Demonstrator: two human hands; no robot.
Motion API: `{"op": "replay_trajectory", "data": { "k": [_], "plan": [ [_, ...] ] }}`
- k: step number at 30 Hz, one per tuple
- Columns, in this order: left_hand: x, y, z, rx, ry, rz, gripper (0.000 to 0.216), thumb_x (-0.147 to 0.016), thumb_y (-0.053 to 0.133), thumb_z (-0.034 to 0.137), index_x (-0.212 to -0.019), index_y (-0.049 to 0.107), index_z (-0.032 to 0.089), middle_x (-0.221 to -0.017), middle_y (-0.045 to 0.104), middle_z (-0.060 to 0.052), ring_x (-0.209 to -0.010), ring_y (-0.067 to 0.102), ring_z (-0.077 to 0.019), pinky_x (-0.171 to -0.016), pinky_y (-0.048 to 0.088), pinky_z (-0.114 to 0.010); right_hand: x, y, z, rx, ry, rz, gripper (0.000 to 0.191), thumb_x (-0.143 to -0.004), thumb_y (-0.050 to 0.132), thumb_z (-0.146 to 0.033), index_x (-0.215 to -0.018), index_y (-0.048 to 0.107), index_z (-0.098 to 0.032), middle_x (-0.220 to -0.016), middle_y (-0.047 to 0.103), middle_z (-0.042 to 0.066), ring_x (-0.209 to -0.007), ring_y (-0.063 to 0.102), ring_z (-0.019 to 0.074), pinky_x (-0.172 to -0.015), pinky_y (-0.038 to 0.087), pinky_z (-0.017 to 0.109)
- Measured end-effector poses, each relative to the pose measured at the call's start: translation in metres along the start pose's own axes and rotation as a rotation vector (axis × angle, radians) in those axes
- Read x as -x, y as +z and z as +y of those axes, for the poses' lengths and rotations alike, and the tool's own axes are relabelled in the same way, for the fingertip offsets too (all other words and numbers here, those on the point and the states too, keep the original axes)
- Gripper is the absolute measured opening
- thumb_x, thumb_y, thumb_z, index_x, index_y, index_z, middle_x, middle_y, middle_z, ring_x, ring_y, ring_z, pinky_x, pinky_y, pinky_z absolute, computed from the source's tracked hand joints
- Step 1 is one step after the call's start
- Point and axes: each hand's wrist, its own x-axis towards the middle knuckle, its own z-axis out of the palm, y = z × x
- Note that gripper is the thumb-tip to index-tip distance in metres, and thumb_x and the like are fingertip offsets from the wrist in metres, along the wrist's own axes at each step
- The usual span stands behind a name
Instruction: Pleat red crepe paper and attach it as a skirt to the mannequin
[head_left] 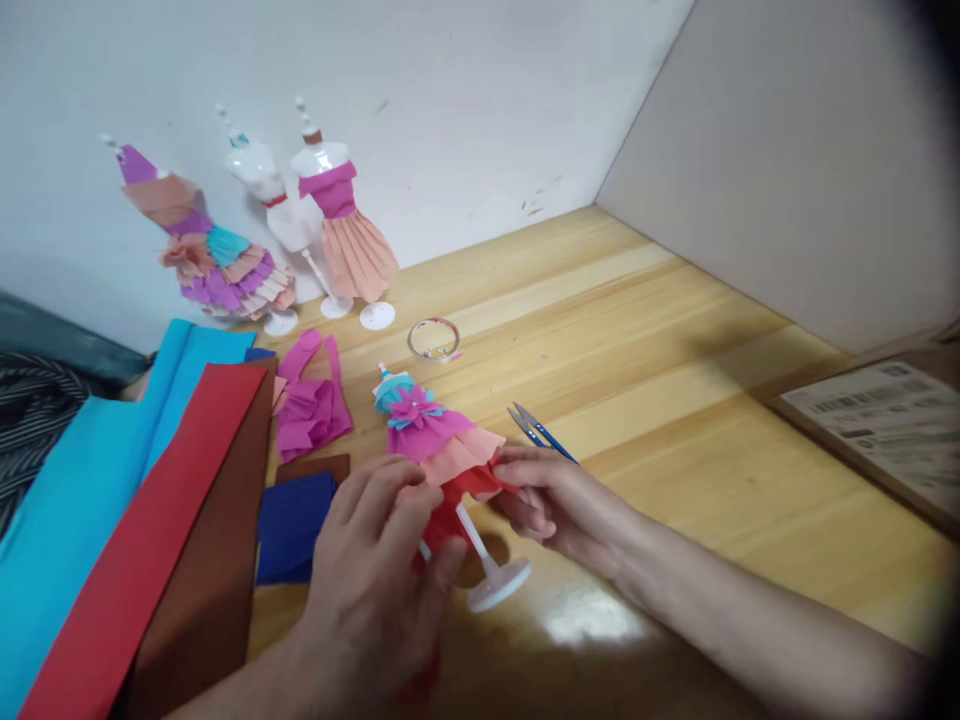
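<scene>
A small mannequin (431, 430) on a white stand (499, 585) lies tilted over the wooden table (675, 400). It wears a blue top, a magenta bow, and magenta, peach and red paper skirt layers. My left hand (379, 570) pinches the red layer at the skirt's lower left. My right hand (551, 495) pinches the red paper at the skirt's right edge. Both hands are closed on the paper.
Blue-handled snips (541, 430) lie just behind my right hand. A clear tape ring (433, 338) sits further back. Three dressed mannequins (300, 220) stand by the wall. Blue, red and brown paper sheets (135, 540) and magenta scraps (311, 405) lie left. A labelled box (877, 420) sits right.
</scene>
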Motion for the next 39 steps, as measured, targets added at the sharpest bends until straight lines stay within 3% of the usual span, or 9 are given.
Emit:
{"op": "replay_trajectory", "data": {
  "k": [3, 8, 13, 18, 23, 28, 31, 36, 39],
  "plan": [
    [0.002, -0.008, -0.011, 0.011, -0.051, 0.021, 0.011, -0.088, 0.055, 0.010, -0.095, 0.060, 0.017, -0.095, 0.064, -0.006, -0.087, 0.059, -0.0175, -0.076, 0.050, -0.029, 0.002, 0.002, 0.002, 0.082, 0.030, 0.083, 0.026, -0.053, 0.074, -0.021, -0.065, 0.051, -0.018, -0.042, 0.052, -0.006, -0.030, 0.033, 0.0029, -0.036, 0.007, 0.019],
    [0.007, -0.016, -0.024, -0.018, -0.106, -0.013, 0.010, -0.087, 0.058, 0.009, -0.091, 0.062, 0.017, -0.087, 0.065, -0.004, -0.082, 0.059, -0.0167, -0.071, 0.049, -0.027, 0.011, 0.004, 0.000, 0.203, 0.036, 0.161, 0.028, -0.052, 0.077, -0.028, -0.067, 0.056, -0.018, -0.035, 0.039, -0.011, -0.028, 0.032, 0.0025, -0.035, 0.009, 0.017],
    [0.012, -0.015, -0.023, 0.016, -0.101, -0.084, 0.008, -0.088, 0.057, 0.013, -0.088, 0.063, 0.018, -0.081, 0.064, -0.003, -0.076, 0.057, -0.0178, -0.066, 0.047, -0.028, 0.013, 0.000, -0.002, 0.293, 0.006, 0.215, 0.027, -0.055, 0.078, -0.031, -0.066, 0.058, -0.017, -0.034, 0.045, -0.008, -0.028, 0.038, 0.0044, -0.033, 0.013, 0.017],
    [0.010, -0.013, -0.016, 0.047, -0.065, -0.109, 0.012, -0.090, 0.054, 0.012, -0.086, 0.063, 0.017, -0.078, 0.063, -0.003, -0.073, 0.055, -0.0172, -0.065, 0.046, -0.028, 0.007, 0.001, 0.000, 0.252, 0.051, 0.196, 0.025, -0.055, 0.077, -0.027, -0.069, 0.059, -0.017, -0.036, 0.047, -0.007, -0.028, 0.040, 0.0054, -0.032, 0.015, 0.017],
    [-0.005, -0.016, -0.021, -0.098, 0.021, -0.050, 0.008, -0.088, 0.057, 0.013, -0.085, 0.064, 0.015, -0.077, 0.063, -0.005, -0.072, 0.056, -0.0195, -0.063, 0.048, -0.030, 0.004, -0.002, 0.003, 0.153, 0.056, 0.130, 0.023, -0.055, 0.076, -0.022, -0.061, 0.054, -0.017, -0.036, 0.041, -0.009, -0.029, 0.034, 0.0034, -0.034, 0.010, 0.017],
    [-0.015, -0.016, -0.026, -0.163, 0.003, -0.118, 0.012, -0.089, 0.056, 0.015, -0.082, 0.065, 0.015, -0.079, 0.064, -0.006, -0.074, 0.059, -0.0221, -0.063, 0.050, -0.032, 0.007, -0.010, 0.006, 0.118, 0.133, 0.035, 0.023, -0.056, 0.072, -0.024, -0.054, 0.050, -0.018, -0.034, 0.039, -0.008, -0.028, 0.028, 0.0022, -0.032, 0.009, 0.018],
    [-0.012, -0.017, -0.024, -0.166, 0.007, -0.133, 0.019, -0.090, 0.053, 0.015, -0.075, 0.065, 0.016, -0.070, 0.062, -0.004, -0.067, 0.058, -0.0199, -0.059, 0.048, -0.030, 0.012, -0.015, 0.007, 0.113, 0.120, 0.064, 0.023, -0.056, 0.073, -0.023, -0.055, 0.050, -0.018, -0.035, 0.038, -0.009, -0.028, 0.029, 0.0021, -0.032, 0.010, 0.017],
    [0.004, -0.021, -0.021, -0.183, 0.022, -0.304, 0.014, -0.088, 0.055, 0.015, -0.079, 0.066, 0.017, -0.068, 0.062, -0.002, -0.063, 0.059, -0.0198, -0.057, 0.048, -0.030, 0.018, -0.022, 0.005, 0.176, 0.027, 0.224, 0.018, -0.057, 0.074, -0.021, -0.069, 0.062, -0.015, -0.037, 0.045, -0.007, -0.028, 0.032, 0.0028, -0.034, 0.011, 0.017],
    [0.018, -0.022, -0.023, -0.296, -0.103, -0.457, 0.007, -0.085, 0.060, 0.015, -0.086, 0.066, 0.018, -0.077, 0.066, -0.004, -0.071, 0.063, -0.0230, -0.060, 0.050, -0.032, 0.019, -0.023, 0.006, 0.205, 0.003, 0.261, 0.018, -0.055, 0.076, -0.022, -0.067, 0.063, -0.016, -0.038, 0.049, -0.005, -0.028, 0.035, 0.0041, -0.034, 0.012, 0.018]
  ]
}}
